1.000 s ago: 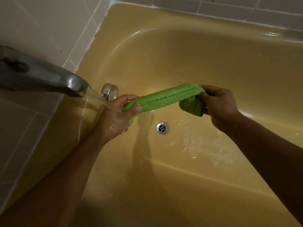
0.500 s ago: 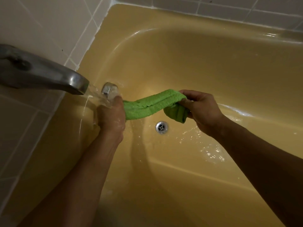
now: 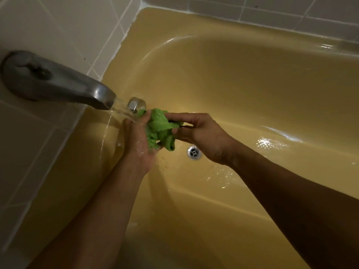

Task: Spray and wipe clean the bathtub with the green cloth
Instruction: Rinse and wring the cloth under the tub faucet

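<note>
Cloth: I see the green cloth [image 3: 159, 129] bunched into a crumpled wad at the centre of the frame, held above the tub floor between both hands, just right of the running water.
Left hand: my left hand [image 3: 138, 140] cups the wad from the left with its fingers curled round it. It looks wet, and the stream lands on it near the knuckles.
Right hand: my right hand [image 3: 202, 136] comes in from the right and pinches the cloth's right side, fingers above and thumb below.
Spout: the grey metal spout [image 3: 58, 82] juts out from the tiled wall at the left of the frame.
Water: the water [image 3: 124, 109] pours from the spout's mouth down and to the right, onto the left hand beside the cloth.
Bathtub: the yellow bathtub [image 3: 252, 84] fills most of the view; wet glints show on its floor right of centre.
Drain: the round metal drain [image 3: 193, 152] sits in the floor just below the right hand.
Overflow cap: a round metal cap [image 3: 137, 103] is on the tub's end wall, just above the cloth.
Wall: pale tiles [image 3: 68, 26] cover the upper left and the top edge.
</note>
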`<state>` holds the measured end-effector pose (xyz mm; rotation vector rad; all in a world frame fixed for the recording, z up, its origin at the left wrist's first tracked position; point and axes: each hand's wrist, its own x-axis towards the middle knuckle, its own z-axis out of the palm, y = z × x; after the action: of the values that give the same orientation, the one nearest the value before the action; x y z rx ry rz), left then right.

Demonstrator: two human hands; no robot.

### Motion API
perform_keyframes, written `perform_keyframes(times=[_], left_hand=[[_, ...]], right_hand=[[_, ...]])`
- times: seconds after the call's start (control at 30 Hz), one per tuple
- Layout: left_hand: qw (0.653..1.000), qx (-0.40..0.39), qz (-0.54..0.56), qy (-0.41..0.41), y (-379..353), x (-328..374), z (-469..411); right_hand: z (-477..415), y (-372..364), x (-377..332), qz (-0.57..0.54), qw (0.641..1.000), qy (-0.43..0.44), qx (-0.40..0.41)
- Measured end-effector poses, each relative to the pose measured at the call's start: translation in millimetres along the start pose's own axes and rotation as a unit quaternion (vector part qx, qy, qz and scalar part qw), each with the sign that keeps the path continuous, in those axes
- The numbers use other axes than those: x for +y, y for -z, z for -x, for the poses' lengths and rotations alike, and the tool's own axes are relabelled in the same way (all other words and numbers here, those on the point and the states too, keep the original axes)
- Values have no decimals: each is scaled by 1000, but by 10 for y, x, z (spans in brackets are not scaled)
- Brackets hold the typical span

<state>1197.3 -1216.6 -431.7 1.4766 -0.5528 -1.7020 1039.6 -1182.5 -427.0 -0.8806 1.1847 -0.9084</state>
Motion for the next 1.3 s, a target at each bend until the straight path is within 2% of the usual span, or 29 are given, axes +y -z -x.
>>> perform_keyframes(times=[0.13,0.23,0.33,0.37,0.4,0.47,0.53,0.63,0.73,0.8,0.87,0.97,1.3], left_hand=[[1000,-17,16,-5,36,34,38],[1000,-12,4,0,41,15,49],[999,-17,-9,31,32,23,73],[999,-24,-1,38,45,31,72],[999,-26,1,39,56,44,76],[999,-16,-26,35,54,46,89],[998,3,-44,34,16,22,100],[997,57,-23,42,-99,5,62],[991,122,-51,25,-109,-115,-129],[988,117,-88,-55,-190,-117,-36],[982,133,-80,-104,-231,-205,-19],[983,149,-32,-101,-206,-286,-75],[973,151,-79,-152,-226,-333,-64]], right_hand=[[-12,-85,38,24,999,27,-19],[-41,-159,56,134,987,70,55],[-76,-213,77,262,946,108,154],[-71,-234,82,265,943,106,170],[-61,-264,68,220,958,82,165],[-71,-385,28,61,991,15,118],[-115,-519,52,-13,995,-12,99],[-186,-666,156,6,985,10,172],[-215,-729,266,1,978,28,207],[-233,-749,281,-4,973,48,225],[-253,-782,269,1,970,66,235],[-299,-807,302,13,966,67,249],[-302,-696,412,28,963,55,263]])
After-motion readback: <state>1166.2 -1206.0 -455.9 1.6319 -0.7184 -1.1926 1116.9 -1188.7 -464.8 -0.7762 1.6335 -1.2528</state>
